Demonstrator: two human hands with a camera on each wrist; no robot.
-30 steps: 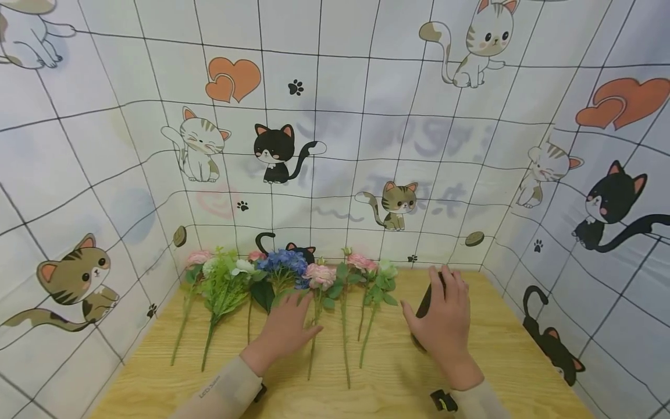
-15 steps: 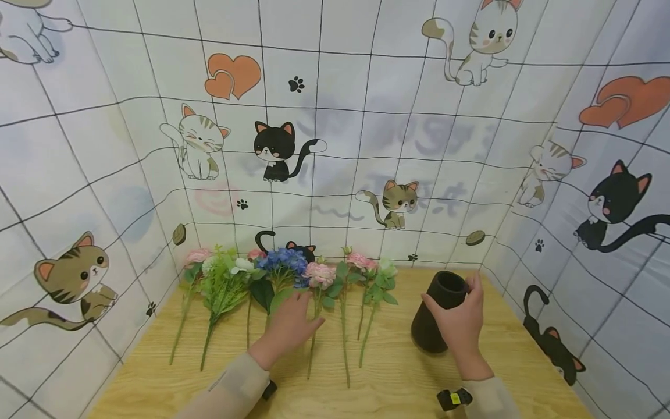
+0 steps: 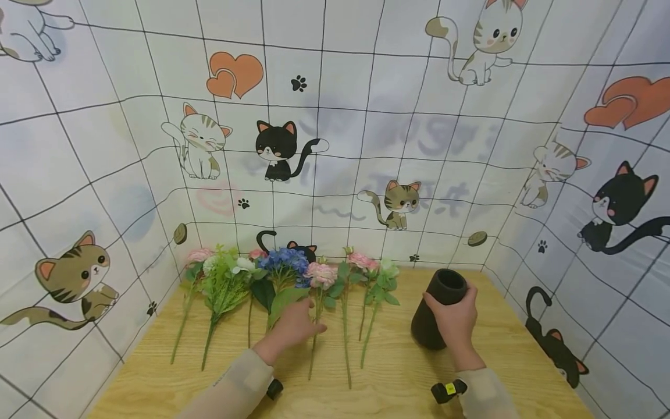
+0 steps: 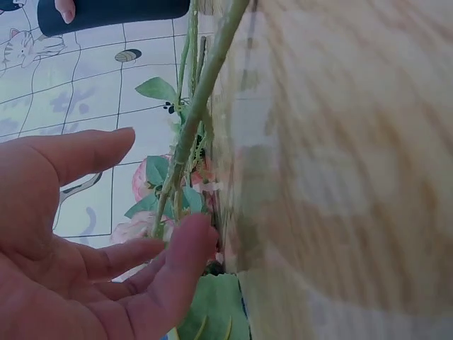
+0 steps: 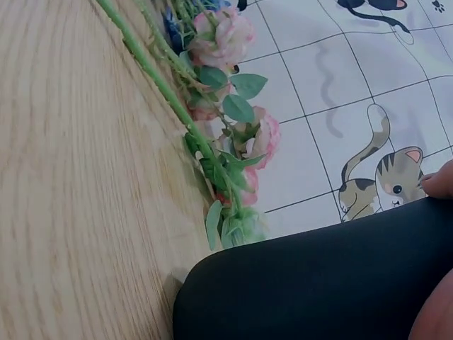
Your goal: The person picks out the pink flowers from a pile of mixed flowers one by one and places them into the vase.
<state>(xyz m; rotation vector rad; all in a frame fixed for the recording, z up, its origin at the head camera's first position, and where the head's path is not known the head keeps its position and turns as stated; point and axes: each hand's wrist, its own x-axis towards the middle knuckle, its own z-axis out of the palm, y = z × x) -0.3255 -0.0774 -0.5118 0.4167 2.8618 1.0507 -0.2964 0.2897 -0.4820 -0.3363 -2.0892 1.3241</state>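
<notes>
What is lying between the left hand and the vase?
In the head view, leafy stems lie between the left hand and the vase; the table is bare from the last of them to the vase.

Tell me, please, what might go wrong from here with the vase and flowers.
The dark vase could tip if pulled unevenly, since the right hand grips its upper part. The left hand is close to a green stem; snagging it might disturb the blue flowers or the pink flower next to them.
</notes>
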